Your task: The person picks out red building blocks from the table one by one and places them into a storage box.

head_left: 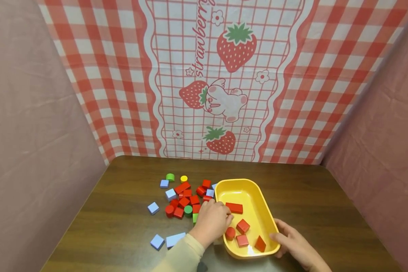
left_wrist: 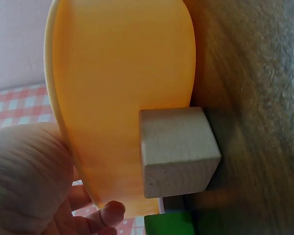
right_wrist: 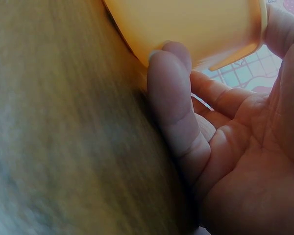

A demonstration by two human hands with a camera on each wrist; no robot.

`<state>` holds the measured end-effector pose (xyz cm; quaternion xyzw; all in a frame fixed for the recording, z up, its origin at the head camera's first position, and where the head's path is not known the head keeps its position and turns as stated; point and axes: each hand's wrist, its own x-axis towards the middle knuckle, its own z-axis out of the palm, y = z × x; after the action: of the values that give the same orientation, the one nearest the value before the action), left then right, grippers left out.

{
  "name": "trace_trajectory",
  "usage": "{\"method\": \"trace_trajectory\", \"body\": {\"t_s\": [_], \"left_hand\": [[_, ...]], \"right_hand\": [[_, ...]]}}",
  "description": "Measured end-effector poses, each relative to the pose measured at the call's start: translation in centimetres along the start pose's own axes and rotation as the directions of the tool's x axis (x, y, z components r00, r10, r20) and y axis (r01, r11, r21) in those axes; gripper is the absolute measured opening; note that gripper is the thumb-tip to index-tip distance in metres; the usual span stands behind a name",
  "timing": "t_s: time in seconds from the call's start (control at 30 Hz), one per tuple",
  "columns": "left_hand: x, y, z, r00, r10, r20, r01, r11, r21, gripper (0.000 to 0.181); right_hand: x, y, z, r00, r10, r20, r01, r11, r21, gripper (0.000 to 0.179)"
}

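Observation:
A yellow tray [head_left: 265,206] holds several red blocks, among them a long block [head_left: 234,208], a cylinder [head_left: 230,233] and a triangular block [head_left: 260,244]. My right hand [head_left: 294,241] grips its near right corner, thumb on the rim and fingers against the outer wall. Over the left rim reaches my left hand [head_left: 212,221], its fingers bent and fingertips right at the rim; I cannot tell whether they pinch anything. A plain wooden cube [left_wrist: 179,152] stands outside the tray, close by its wall, with a green block [left_wrist: 169,224] beyond it.
Left of the tray lies a pile of mostly red blocks [head_left: 184,203], with a green cylinder [head_left: 188,210] and a yellow cylinder [head_left: 184,179]. Blue blocks [head_left: 157,242] are scattered around it on the dark wooden table [head_left: 119,223]. A checked strawberry cloth [head_left: 122,94] hangs behind.

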<state>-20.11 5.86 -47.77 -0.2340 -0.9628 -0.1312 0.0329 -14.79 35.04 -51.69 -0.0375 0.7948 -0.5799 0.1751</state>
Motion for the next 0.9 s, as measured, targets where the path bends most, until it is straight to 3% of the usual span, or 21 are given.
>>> {"method": "trace_trajectory", "body": {"t_s": [0.17,0.37,0.57,0.77,0.9], "left_hand": [[-0.1,0.1,0.1,1.0,-0.013,0.001,0.013,1.0,-0.015,0.022],[-0.6,0.0,0.2,0.998,-0.007,-0.057,0.006,1.0,-0.013,0.024],[-2.0,-0.7,-0.5,0.991,-0.029,-0.133,0.02,0.998,-0.064,0.027],[-3.8,-3.5,-1.4,0.965,-0.063,-0.253,0.062,0.998,-0.011,0.025],[-4.9,-5.7,-1.8,0.959,-0.154,-0.238,0.168,0.985,0.041,0.03]], "right_hand": [[0.0,0.1,0.0,1.0,0.005,0.006,-0.005,1.0,0.005,0.071],[0.1,0.4,-0.1,1.0,0.006,0.017,-0.006,1.0,0.018,0.066],[0.1,0.4,-0.2,1.0,-0.006,0.026,0.005,1.0,0.01,0.064],[0.1,0.4,-0.2,0.999,-0.009,0.038,0.009,1.0,0.015,0.064],[0.1,0.5,-0.2,0.999,-0.012,0.039,0.012,1.0,0.017,0.064]]}}
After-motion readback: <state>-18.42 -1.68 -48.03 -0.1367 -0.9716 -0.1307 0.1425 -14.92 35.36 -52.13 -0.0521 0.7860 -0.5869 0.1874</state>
